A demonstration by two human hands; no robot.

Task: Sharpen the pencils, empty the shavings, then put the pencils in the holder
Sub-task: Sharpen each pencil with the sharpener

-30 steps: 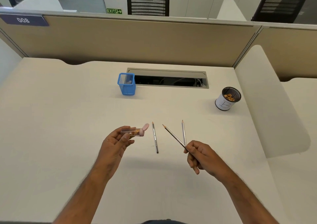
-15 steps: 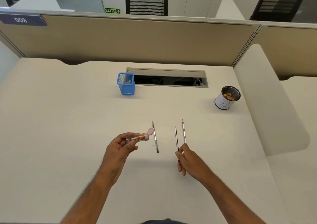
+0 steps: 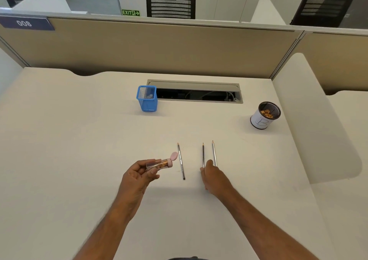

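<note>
My left hand [image 3: 139,177] grips a clear pencil sharpener [image 3: 160,163] with orange shavings inside and its pink lid flipped open. Three grey pencils lie on the desk with their tips pointing away from me. The left pencil [image 3: 180,161] lies by itself just right of the sharpener. My right hand [image 3: 213,177] is down on the desk and pinches the lower end of the middle pencil [image 3: 203,155], which lies flat. The right pencil [image 3: 214,153] lies alongside, its lower end by my thumb. A blue mesh holder [image 3: 147,100] stands at the back.
A white cup with a black mesh rim [image 3: 263,116], holding orange shavings, stands at the right. Behind the holder an open cable slot [image 3: 196,92] cuts into the desk. A beige partition [image 3: 159,46] closes the back, and a white divider [image 3: 310,120] the right side.
My right hand has swung the middle pencil from a slant to straight and lowered it onto the desk beside the right pencil. My left hand with the sharpener moved slightly right.
</note>
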